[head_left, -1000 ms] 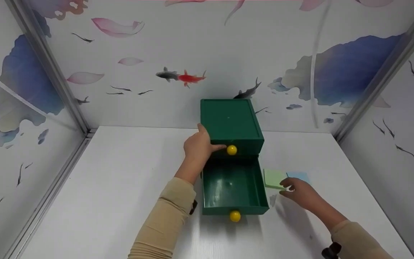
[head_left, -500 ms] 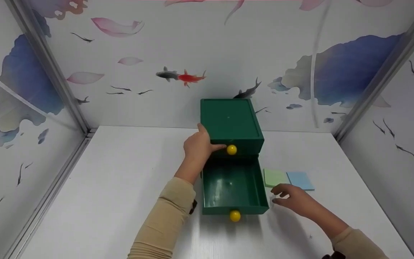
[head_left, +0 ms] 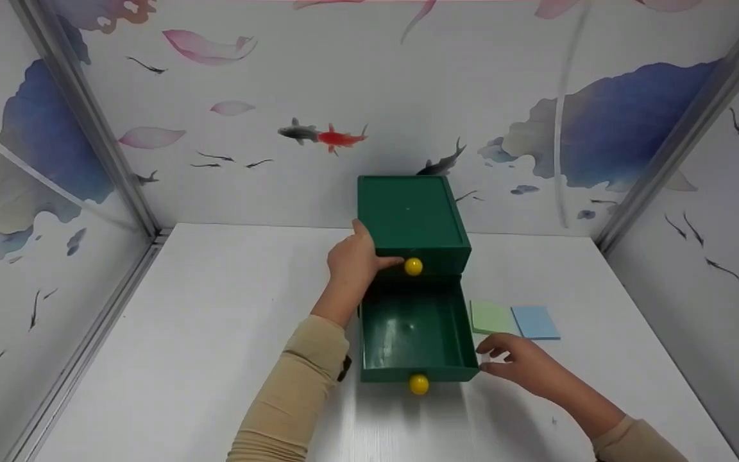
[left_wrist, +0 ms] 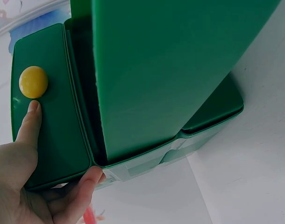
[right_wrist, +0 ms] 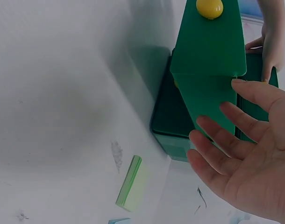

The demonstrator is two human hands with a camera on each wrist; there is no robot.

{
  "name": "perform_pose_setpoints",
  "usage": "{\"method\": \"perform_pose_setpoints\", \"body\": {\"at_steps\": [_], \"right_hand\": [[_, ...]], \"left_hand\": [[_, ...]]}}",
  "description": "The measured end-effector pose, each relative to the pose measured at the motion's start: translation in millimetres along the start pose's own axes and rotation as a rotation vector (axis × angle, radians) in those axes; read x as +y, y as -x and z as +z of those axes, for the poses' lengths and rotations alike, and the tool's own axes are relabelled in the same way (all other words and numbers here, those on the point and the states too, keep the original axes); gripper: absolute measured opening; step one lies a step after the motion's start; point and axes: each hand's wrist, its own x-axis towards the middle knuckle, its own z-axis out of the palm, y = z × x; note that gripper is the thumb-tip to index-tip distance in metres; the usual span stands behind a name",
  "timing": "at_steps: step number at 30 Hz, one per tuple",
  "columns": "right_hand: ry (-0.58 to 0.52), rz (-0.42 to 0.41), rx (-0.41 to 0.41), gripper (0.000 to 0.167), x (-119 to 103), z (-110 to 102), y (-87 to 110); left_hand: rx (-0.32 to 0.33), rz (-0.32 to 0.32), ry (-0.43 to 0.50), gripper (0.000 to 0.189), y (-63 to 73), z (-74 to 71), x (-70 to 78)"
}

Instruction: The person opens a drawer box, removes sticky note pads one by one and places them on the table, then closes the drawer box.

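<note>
Fish-and-petal-printed walls (head_left: 382, 77) border a white table (head_left: 241, 308). At its back edge stands a green two-drawer cabinet (head_left: 411, 212), lower drawer (head_left: 408, 340) pulled out. The left hand (head_left: 351, 262) grips the cabinet's front left corner; the right hand (head_left: 526, 369), fingers spread, is at the drawer's front right corner. Right of the drawer lie a green sticky-note pad (head_left: 491, 317) and a blue pad (head_left: 535, 322).

The person is wearing plain tan long sleeves. The left sleeve (head_left: 280, 404) is bunching into fine crosswise creases along the forearm, while its wide cuff (head_left: 319, 340) is lying smoother near the wrist. A small black piece (head_left: 344, 369) is jutting from the cuff's edge. The right sleeve (head_left: 637, 443) is showing the same tan cloth. The right hand's bare fingers (right_wrist: 224, 142) are tapering to rounded tips.
</note>
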Motion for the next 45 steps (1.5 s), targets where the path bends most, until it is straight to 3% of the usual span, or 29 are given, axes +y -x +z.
{"method": "perform_pose_setpoints", "body": {"at_steps": [7, 14, 21, 29, 45], "right_hand": [[0.022, -0.009, 0.001, 0.017, -5, 0, 1.7], [0.009, 0.007, -0.004, 0.022, -10, -1, 6.3], [0.030, -0.040, -0.028, 0.016, -9, 0, 6.0], [-0.038, -0.072, -0.076, 0.012, -2, -1, 1.7], [-0.078, -0.113, -0.021, 0.013, 2, -3, 2.1]], "left_hand": [[-0.006, -0.006, 0.003, 0.121, -1.0, -0.3, -0.8], [-0.003, 0.008, 0.009, 0.121, -0.8, 0.2, -0.9], [-0.002, -0.007, -0.008, 0.122, -0.5, 0.4, 0.5], [-0.014, -0.015, -0.009, 0.122, -2.4, 1.7, -0.2], [-0.011, -0.004, -0.001, 0.121, -1.2, 0.7, -1.3]]}}
